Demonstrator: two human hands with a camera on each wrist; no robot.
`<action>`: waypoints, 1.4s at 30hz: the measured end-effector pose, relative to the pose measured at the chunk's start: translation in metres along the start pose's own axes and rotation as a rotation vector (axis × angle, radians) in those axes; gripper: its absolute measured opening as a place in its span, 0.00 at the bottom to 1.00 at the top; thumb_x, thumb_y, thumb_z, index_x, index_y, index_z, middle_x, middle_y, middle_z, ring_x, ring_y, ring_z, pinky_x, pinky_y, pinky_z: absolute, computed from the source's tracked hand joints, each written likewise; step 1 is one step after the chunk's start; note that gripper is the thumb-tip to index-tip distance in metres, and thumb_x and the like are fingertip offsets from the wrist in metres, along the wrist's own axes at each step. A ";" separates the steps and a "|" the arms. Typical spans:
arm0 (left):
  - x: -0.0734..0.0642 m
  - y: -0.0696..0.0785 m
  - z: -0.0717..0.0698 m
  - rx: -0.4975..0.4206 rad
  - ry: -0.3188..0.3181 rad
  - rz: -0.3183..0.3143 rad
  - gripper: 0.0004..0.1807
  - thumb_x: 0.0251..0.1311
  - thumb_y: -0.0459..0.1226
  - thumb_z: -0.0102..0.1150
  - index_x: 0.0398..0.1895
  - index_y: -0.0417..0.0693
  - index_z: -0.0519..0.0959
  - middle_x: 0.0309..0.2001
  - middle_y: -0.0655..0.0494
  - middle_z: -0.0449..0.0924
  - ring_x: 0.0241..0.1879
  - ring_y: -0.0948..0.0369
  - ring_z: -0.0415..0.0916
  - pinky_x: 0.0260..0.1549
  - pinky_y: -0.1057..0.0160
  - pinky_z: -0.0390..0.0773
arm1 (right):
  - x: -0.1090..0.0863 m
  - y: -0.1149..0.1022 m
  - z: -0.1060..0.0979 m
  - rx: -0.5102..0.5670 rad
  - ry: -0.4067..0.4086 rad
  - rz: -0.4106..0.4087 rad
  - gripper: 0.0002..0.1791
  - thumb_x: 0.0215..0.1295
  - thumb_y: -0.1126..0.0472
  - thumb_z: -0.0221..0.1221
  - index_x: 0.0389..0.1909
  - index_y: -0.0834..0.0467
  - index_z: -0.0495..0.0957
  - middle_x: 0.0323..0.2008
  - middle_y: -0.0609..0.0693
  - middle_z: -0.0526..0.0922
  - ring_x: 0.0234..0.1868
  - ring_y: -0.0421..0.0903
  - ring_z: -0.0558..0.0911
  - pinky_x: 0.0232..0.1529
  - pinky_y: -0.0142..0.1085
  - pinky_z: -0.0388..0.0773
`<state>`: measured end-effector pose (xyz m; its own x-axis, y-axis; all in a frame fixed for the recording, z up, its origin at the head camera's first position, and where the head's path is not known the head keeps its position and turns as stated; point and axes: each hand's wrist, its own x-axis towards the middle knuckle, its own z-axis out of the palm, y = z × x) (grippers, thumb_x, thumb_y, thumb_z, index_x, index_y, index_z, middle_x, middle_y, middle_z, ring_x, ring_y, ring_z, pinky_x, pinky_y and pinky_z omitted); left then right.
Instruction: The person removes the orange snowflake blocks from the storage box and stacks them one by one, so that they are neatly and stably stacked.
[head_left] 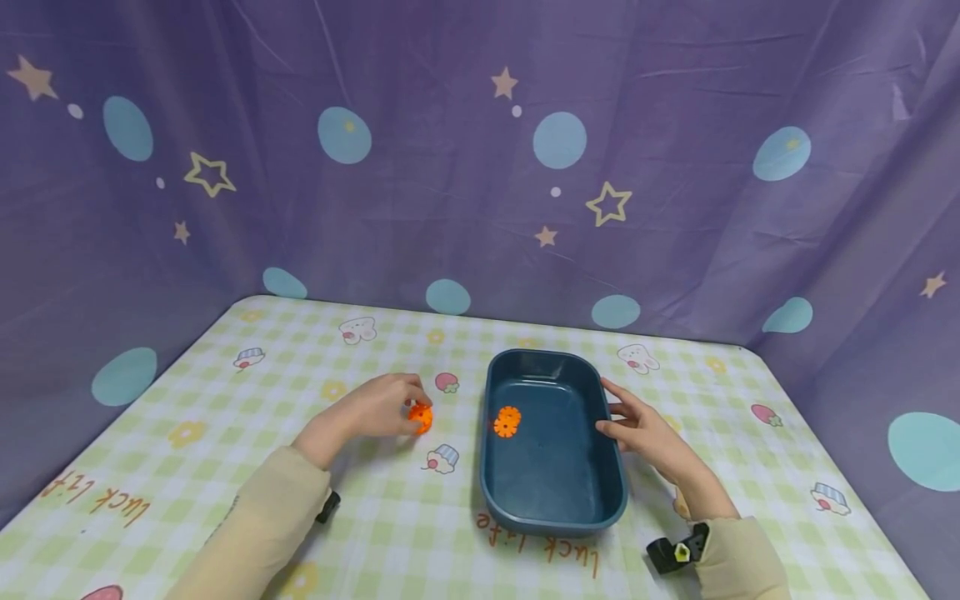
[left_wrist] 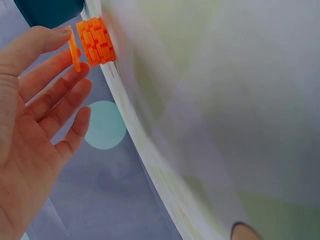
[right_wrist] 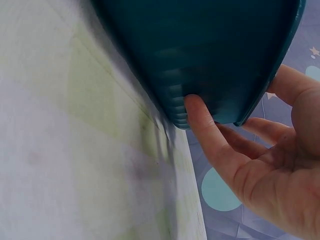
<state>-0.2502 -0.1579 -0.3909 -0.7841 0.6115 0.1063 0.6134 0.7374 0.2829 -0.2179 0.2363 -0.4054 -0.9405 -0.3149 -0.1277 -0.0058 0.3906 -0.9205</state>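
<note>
My left hand point(head_left: 386, 406) pinches a thin orange notched plastic disc point(left_wrist: 74, 48) between thumb and fingertips, its other fingers loosely spread. Right beside that disc, a short stack of the same orange notched discs point(left_wrist: 96, 41) stands on the table, a narrow gap between them in the left wrist view. To the right lies a dark blue rectangular bin point(head_left: 551, 475), with two orange discs point(head_left: 507, 422) on its floor near the left wall. My right hand point(head_left: 647, 433) holds the bin's right side, thumb over the rim and fingers against the outer wall point(right_wrist: 165, 60).
A checked cloth point(head_left: 390, 533) with printed cupcakes, rabbits and lettering covers the table. Behind it and at both sides hangs a purple curtain point(head_left: 450, 192) with stars and dots. A black wrist mount point(head_left: 678, 550) sits at the right sleeve.
</note>
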 end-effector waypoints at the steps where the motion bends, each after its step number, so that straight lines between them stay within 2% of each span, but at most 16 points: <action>1: 0.000 0.000 0.000 0.002 0.000 0.000 0.07 0.45 0.41 0.63 0.30 0.54 0.82 0.30 0.65 0.72 0.31 0.65 0.70 0.36 0.64 0.72 | 0.000 0.000 0.000 0.000 0.001 0.001 0.38 0.63 0.57 0.55 0.70 0.46 0.46 0.62 0.66 0.61 0.47 0.50 0.75 0.37 0.38 0.74; 7: -0.001 -0.001 0.000 0.006 -0.014 -0.015 0.07 0.44 0.41 0.63 0.30 0.55 0.81 0.30 0.65 0.72 0.30 0.63 0.70 0.35 0.65 0.71 | 0.000 -0.001 0.000 0.001 0.003 0.006 0.39 0.63 0.57 0.55 0.70 0.45 0.46 0.62 0.65 0.61 0.48 0.50 0.75 0.37 0.38 0.74; 14: 0.000 0.000 0.000 -0.013 -0.058 -0.021 0.17 0.41 0.40 0.65 0.39 0.50 0.80 0.31 0.63 0.72 0.28 0.64 0.68 0.31 0.67 0.69 | 0.000 -0.001 0.000 0.003 0.001 0.003 0.39 0.63 0.58 0.55 0.71 0.46 0.46 0.62 0.65 0.62 0.45 0.48 0.75 0.36 0.37 0.74; 17: 0.000 0.000 0.001 -0.009 -0.070 -0.017 0.17 0.40 0.39 0.66 0.39 0.51 0.80 0.31 0.63 0.72 0.27 0.65 0.67 0.31 0.67 0.69 | 0.000 0.000 0.000 0.002 0.001 -0.001 0.38 0.63 0.58 0.54 0.71 0.46 0.46 0.62 0.65 0.62 0.46 0.50 0.75 0.37 0.37 0.74; 25: 0.000 0.000 0.002 0.004 -0.065 0.007 0.12 0.39 0.36 0.65 0.32 0.52 0.78 0.29 0.61 0.71 0.25 0.64 0.65 0.29 0.67 0.68 | 0.000 0.000 0.000 0.002 0.003 0.002 0.38 0.63 0.58 0.54 0.71 0.45 0.46 0.61 0.65 0.62 0.47 0.50 0.74 0.37 0.37 0.74; 31: -0.001 0.000 0.002 0.010 -0.049 0.005 0.18 0.37 0.36 0.66 0.37 0.48 0.79 0.31 0.62 0.71 0.26 0.65 0.65 0.30 0.66 0.68 | 0.000 0.000 0.000 -0.001 0.000 0.008 0.39 0.63 0.58 0.54 0.71 0.45 0.46 0.62 0.65 0.62 0.46 0.49 0.74 0.37 0.37 0.73; 37: 0.001 0.005 -0.007 0.023 -0.040 -0.007 0.18 0.43 0.41 0.65 0.40 0.48 0.79 0.35 0.59 0.74 0.30 0.63 0.69 0.34 0.62 0.71 | 0.001 -0.002 0.000 -0.005 0.002 0.008 0.39 0.63 0.58 0.54 0.71 0.46 0.45 0.62 0.65 0.61 0.44 0.48 0.74 0.36 0.37 0.73; 42: 0.008 0.016 -0.014 0.023 -0.028 0.040 0.16 0.49 0.42 0.61 0.43 0.49 0.79 0.39 0.57 0.76 0.32 0.61 0.73 0.36 0.62 0.72 | 0.000 -0.002 -0.001 -0.007 0.006 0.001 0.39 0.63 0.58 0.54 0.71 0.47 0.45 0.62 0.66 0.61 0.45 0.47 0.75 0.37 0.37 0.74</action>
<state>-0.2478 -0.1455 -0.3723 -0.7563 0.6479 0.0904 0.6463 0.7186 0.2569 -0.2180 0.2363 -0.4034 -0.9426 -0.3093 -0.1259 -0.0077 0.3971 -0.9178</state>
